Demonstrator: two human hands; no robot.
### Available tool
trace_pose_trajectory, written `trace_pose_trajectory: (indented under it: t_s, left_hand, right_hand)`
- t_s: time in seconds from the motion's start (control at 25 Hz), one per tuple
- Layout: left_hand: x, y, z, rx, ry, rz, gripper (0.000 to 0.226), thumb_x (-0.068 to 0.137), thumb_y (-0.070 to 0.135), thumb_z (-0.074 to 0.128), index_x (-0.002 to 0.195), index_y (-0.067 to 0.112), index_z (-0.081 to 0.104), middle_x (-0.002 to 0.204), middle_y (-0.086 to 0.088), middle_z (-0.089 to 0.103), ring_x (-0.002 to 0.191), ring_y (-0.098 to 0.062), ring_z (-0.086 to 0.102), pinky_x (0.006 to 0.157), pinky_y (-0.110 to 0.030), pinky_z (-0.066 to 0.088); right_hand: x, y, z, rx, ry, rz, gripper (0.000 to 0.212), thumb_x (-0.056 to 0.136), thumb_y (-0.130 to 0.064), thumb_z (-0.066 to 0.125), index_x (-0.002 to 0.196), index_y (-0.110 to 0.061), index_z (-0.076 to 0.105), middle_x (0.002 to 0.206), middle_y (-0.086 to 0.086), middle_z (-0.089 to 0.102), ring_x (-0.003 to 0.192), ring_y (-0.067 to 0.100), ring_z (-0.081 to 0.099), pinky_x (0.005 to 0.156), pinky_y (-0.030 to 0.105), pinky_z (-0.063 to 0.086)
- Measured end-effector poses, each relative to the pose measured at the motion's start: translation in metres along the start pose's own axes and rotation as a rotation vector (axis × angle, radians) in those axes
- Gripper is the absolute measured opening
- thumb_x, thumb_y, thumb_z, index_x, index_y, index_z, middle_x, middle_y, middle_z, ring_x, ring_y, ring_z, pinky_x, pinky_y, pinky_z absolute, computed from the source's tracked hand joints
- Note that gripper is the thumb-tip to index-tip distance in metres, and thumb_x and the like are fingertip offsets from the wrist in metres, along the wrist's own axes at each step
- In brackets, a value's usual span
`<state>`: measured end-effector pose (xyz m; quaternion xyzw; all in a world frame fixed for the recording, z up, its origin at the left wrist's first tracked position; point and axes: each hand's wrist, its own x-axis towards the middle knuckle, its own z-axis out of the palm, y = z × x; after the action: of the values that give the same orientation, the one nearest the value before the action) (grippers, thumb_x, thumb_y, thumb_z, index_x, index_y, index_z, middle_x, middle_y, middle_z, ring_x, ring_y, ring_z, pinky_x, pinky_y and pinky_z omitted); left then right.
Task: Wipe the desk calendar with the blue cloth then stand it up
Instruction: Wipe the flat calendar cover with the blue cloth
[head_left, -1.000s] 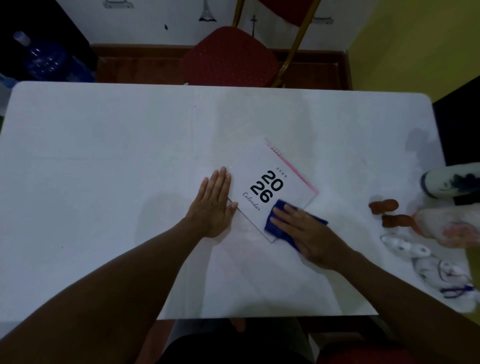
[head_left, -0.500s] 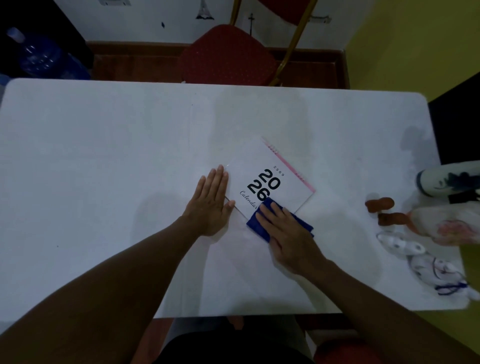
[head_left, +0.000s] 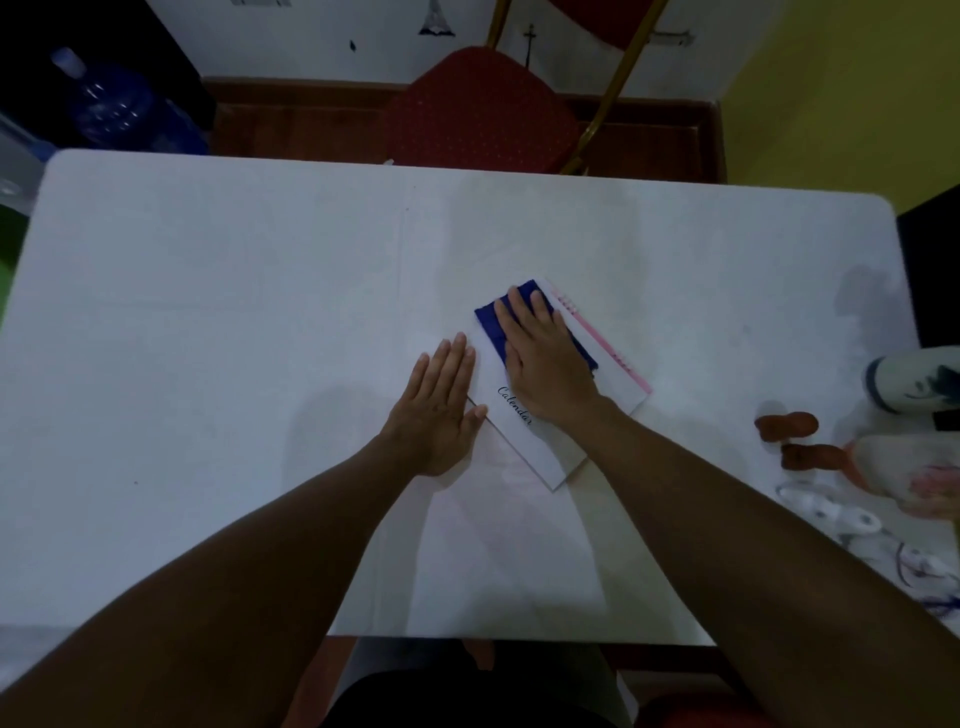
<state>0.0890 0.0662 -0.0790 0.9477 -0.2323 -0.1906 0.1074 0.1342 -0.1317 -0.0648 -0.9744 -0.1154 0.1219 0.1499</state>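
Since the earlier frame, the right hand (head_left: 543, 353) has slid the blue cloth (head_left: 493, 322) from the near corner of the desk calendar (head_left: 524, 436) up toward its far end, beside the pink binding strip (head_left: 602, 340). That hand lies flat, fingers spread, pressing the cloth onto the cover. The left hand (head_left: 441, 410) rests palm down, fingers together, holding nothing, touching the calendar's left edge. The calendar lies flat and skewed near the middle of the white table (head_left: 208, 312). Open tabletop extends left and toward the far edge, where a red chair (head_left: 478, 109) stands. Small objects (head_left: 800, 441) crowd the right edge, well apart from the calendar.
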Motion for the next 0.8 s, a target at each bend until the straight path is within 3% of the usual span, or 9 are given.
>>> trace_pose_trajectory:
  t_s: [0.2,0.44,0.52,0.64,0.72,0.8]
  left_hand:
    - [0.002,-0.001,0.0,-0.005,-0.032,-0.01,0.073,0.102,0.053,0.008,0.155,0.011,-0.017,0.165,-0.011,-0.022,0.152,-0.025,-0.022,0.125,-0.043,-0.007]
    - [-0.005,0.018,-0.016,0.092,-0.016,-0.078,0.071,0.102,0.044,0.013,0.156,0.004,-0.011,0.165,-0.017,-0.018,0.153,-0.03,-0.016,0.125,-0.049,-0.004]
    - [-0.011,0.033,-0.021,0.075,0.089,-0.023,0.068,0.102,0.038,0.016,0.158,0.004,0.001,0.167,-0.018,-0.006,0.155,-0.031,-0.007,0.125,-0.05,0.001]
    - [-0.016,0.058,-0.022,-0.061,0.059,0.187,0.059,0.104,0.034,0.026,0.158,0.013,0.019,0.166,-0.01,0.019,0.154,-0.025,0.014,0.126,-0.044,0.01]
    - [-0.018,0.073,-0.019,-0.069,0.028,0.231,0.057,0.103,0.03,0.039,0.156,0.012,0.028,0.16,-0.01,0.035,0.147,-0.025,0.032,0.123,-0.043,0.021]
    - [-0.018,0.083,-0.017,-0.052,0.08,0.187,0.057,0.097,0.021,0.055,0.151,0.008,0.038,0.147,-0.014,0.051,0.134,-0.031,0.047,0.116,-0.043,0.032]
  right_hand:
    - [-0.064,0.006,0.014,0.022,0.034,-0.126,0.057,0.105,-0.023,0.032,0.16,-0.009,0.027,0.168,0.009,0.023,0.156,0.029,0.015,0.125,0.05,0.022]
    - [-0.138,0.017,0.005,0.026,-0.081,-0.438,0.063,0.103,-0.023,0.045,0.161,-0.018,0.025,0.171,0.003,0.016,0.158,0.02,0.009,0.128,0.04,0.014]
    - [-0.153,0.022,-0.001,0.137,0.054,-0.248,0.067,0.099,-0.023,0.055,0.16,-0.015,0.029,0.169,0.004,0.021,0.156,0.019,0.017,0.126,0.037,0.019]
    - [-0.172,0.024,-0.004,0.258,0.249,0.09,0.061,0.09,-0.027,0.071,0.144,-0.008,0.051,0.144,0.009,0.056,0.13,0.022,0.052,0.11,0.042,0.046]
    - [-0.176,0.022,-0.004,0.227,0.225,0.138,0.056,0.083,-0.03,0.077,0.132,-0.007,0.061,0.121,0.01,0.065,0.107,0.025,0.06,0.093,0.043,0.052]
    - [-0.172,0.02,-0.008,0.219,0.13,0.193,0.053,0.08,-0.032,0.076,0.127,-0.01,0.064,0.114,0.011,0.064,0.102,0.028,0.058,0.088,0.039,0.046]
